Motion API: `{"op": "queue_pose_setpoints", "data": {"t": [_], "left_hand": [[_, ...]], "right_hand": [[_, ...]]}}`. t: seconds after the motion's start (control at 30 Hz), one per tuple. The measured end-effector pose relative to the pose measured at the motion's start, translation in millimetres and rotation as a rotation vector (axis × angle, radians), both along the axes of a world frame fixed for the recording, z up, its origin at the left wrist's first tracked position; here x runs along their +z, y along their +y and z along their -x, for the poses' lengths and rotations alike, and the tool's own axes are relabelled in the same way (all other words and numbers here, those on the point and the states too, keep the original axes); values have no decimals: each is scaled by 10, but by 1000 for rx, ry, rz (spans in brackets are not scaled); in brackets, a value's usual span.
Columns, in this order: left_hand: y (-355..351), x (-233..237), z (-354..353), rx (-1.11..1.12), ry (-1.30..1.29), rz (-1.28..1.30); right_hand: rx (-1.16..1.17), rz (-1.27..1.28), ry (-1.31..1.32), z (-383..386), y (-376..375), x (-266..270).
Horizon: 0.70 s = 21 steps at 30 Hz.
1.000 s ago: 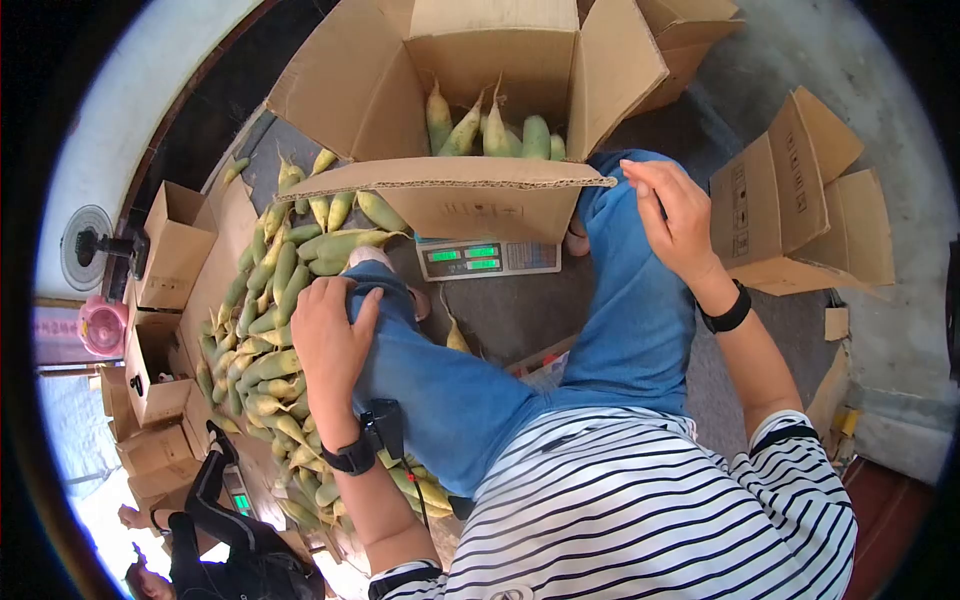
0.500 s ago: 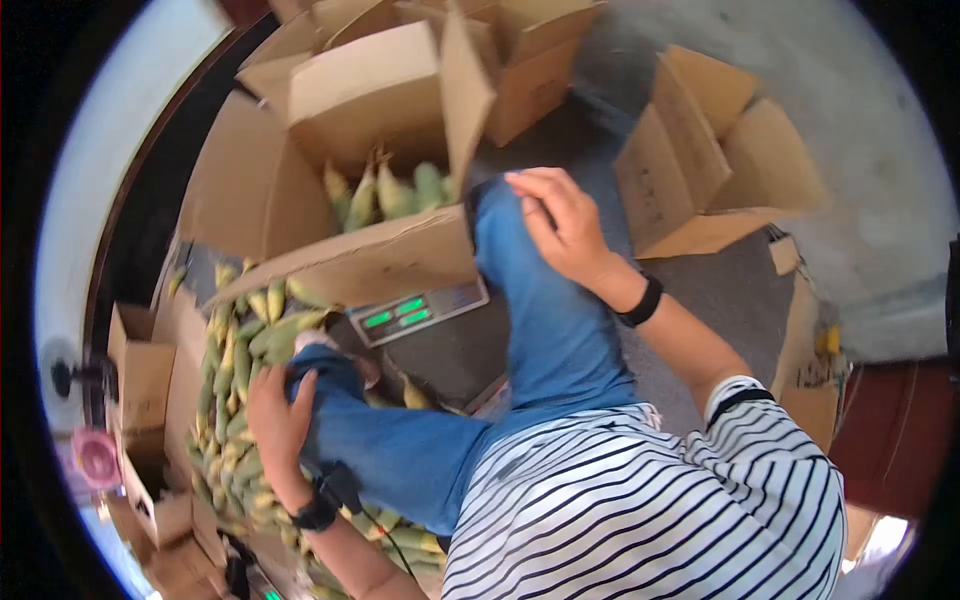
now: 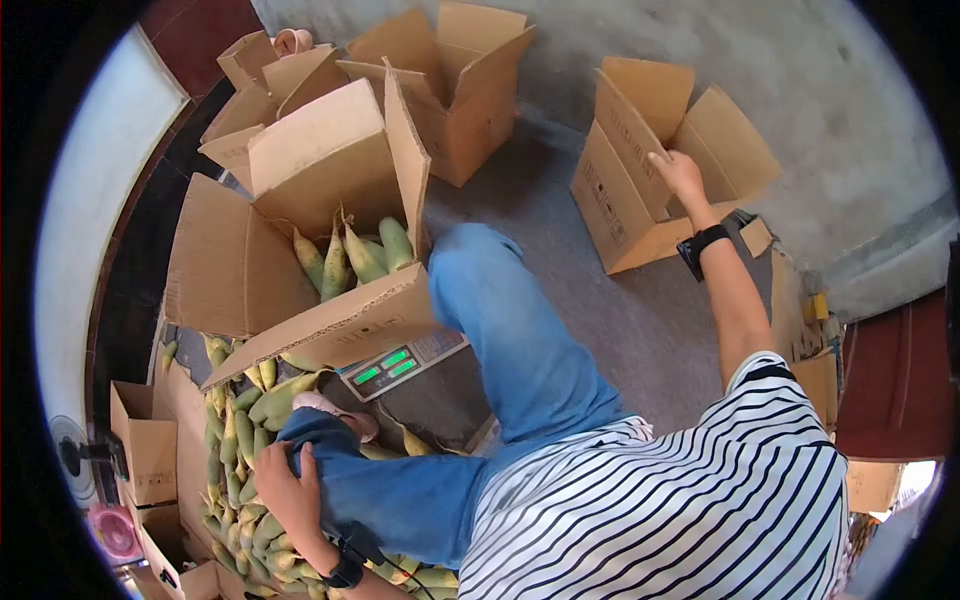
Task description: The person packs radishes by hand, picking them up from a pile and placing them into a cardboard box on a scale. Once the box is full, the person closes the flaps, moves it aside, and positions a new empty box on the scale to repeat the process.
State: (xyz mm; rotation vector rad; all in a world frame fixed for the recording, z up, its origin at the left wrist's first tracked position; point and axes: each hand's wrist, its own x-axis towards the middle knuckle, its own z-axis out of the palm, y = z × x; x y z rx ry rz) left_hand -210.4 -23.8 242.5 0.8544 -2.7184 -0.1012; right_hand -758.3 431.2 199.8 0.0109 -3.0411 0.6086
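My right hand (image 3: 684, 180) reaches out to an open cardboard box (image 3: 607, 195) on the floor and grips its near flap, thumb side showing and the other fingers partly hidden. On my bent left knee lies my left hand (image 3: 287, 490), fingers spread and holding nothing. Between my legs and the far wall stands a larger open box (image 3: 385, 318) with several green radishes (image 3: 362, 255) inside. It appears to sit on a digital scale (image 3: 430, 350) with green lit numbers. Close by my left hand, a big pile of green radishes (image 3: 235, 450) covers the floor.
More open cardboard boxes (image 3: 480, 125) stand behind the radish box. Smaller boxes (image 3: 148, 455), a fan (image 3: 72, 450) and a pink object (image 3: 115, 532) are at the far left. A concrete wall (image 3: 840, 130) bounds the right side, with cardboard scraps (image 3: 757, 236) along it.
My right hand has left my right knee, reached outward to the right and taken hold of the box flap. My left hand stays on my knee. The view has shifted.
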Motion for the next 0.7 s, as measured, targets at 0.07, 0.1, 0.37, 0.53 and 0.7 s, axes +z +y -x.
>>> {"op": "queue_pose_setpoints", "data": {"t": [0.07,0.1,0.37,0.53,0.7], "left_hand": [[24,20,-2,29,-34,8],[23,25,-25,37,-26,15],[-50,-24,-134,80,-7,-53],[19,10,-117,97,40,-26],[-25,55,-167,118,73,-111]], "right_hand": [[33,17,45,136,135,-56],[55,32,86,203,186,-90],[-114,343,190,1046,367,-49],[-119,450,232,1586,-244,204],[-186,921,280,1943,-1509,289]]}}
